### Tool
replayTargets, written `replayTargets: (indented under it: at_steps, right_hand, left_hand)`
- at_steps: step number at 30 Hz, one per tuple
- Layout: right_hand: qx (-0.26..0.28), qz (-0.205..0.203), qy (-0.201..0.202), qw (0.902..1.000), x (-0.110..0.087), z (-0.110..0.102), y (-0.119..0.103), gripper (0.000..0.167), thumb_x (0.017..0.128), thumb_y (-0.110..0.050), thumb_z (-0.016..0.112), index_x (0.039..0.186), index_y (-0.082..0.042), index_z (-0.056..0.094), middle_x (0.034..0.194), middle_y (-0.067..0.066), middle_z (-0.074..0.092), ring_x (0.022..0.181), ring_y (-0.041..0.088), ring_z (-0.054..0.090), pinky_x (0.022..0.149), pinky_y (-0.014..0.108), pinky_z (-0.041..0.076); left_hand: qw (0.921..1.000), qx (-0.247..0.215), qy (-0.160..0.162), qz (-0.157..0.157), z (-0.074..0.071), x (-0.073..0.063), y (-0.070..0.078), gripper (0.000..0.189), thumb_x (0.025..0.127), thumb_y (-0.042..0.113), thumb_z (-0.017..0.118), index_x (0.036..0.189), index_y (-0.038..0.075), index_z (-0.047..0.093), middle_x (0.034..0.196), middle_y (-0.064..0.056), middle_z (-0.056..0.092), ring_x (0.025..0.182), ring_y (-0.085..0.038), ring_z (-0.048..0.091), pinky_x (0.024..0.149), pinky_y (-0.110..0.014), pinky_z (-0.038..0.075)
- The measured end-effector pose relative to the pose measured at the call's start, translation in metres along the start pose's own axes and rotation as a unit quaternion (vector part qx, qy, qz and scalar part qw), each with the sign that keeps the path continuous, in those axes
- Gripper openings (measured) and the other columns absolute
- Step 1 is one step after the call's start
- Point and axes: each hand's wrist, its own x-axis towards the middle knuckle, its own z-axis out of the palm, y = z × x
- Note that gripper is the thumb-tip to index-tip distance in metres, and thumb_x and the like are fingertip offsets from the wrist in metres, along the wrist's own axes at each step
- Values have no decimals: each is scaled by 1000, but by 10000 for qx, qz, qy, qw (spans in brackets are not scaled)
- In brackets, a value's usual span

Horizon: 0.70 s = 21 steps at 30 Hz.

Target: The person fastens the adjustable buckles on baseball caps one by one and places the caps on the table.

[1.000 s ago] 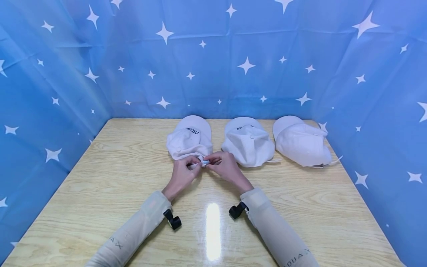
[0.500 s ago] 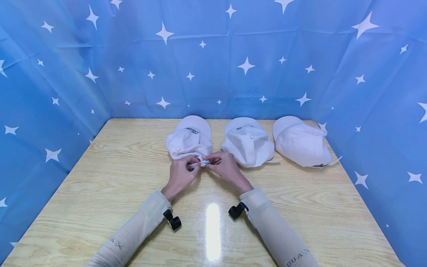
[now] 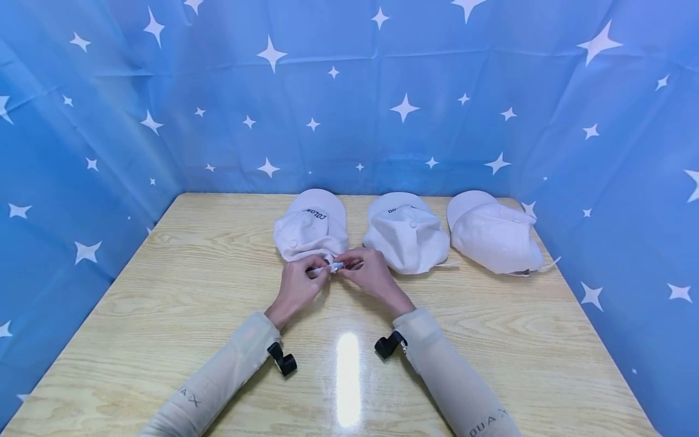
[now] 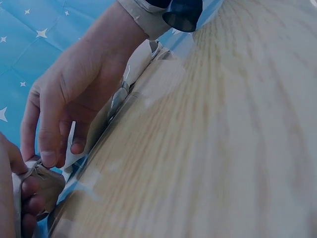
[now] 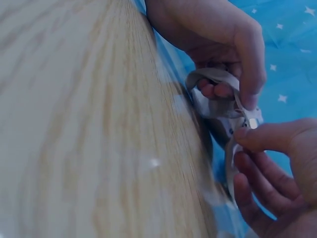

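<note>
Three white baseball caps lie in a row, brims toward the back. Both hands meet at the rear of the left cap (image 3: 306, 233), which has dark lettering near its brim. My left hand (image 3: 297, 285) pinches the cap's back strap (image 5: 218, 75), which loops around its fingers in the right wrist view. My right hand (image 3: 374, 276) pinches the strap's other part at a small shiny buckle (image 5: 252, 123), thumb against fingers. The fingertips of both hands are close together at the buckle. Part of the strap is hidden behind the fingers.
The middle cap (image 3: 409, 240) sits just right of the right hand, its strap end sticking out. Farther right is the third cap (image 3: 494, 237), near the table's right edge. A blue star-patterned cloth (image 3: 349, 121) encloses the wooden table (image 3: 191, 291) at back and sides.
</note>
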Motion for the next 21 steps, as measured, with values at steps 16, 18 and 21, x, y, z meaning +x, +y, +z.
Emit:
replayTargets:
  at_steps: [16, 18, 21]
  right_hand:
    - [-134, -99, 126, 9998, -1, 2, -1, 22, 83, 0, 82, 104, -6, 82, 97, 11, 76, 81, 18, 73, 72, 24, 60]
    - [-148, -88, 150, 9997, -1, 1, -1, 22, 83, -1, 82, 104, -6, 82, 97, 10, 76, 81, 18, 73, 72, 24, 60]
    - [-154, -36, 144, 9998, -1, 0, -1, 23, 83, -1, 82, 105, -7, 82, 97, 10, 76, 81, 18, 73, 72, 24, 60]
  left_hand:
    - [9996, 169, 57, 241, 0, 0, -2, 5, 86, 15, 76, 86, 10, 75, 91, -4, 79, 85, -20, 75, 80, -38, 57]
    - [9990, 260, 65, 368, 0, 0, -2, 5, 85, 15, 75, 86, 11, 76, 88, -3, 79, 83, -20, 75, 79, -38, 57]
    - [9991, 217, -23, 372, 0, 0, -2, 6, 87, 16, 75, 85, 11, 76, 85, -1, 78, 80, -17, 73, 76, -35, 56]
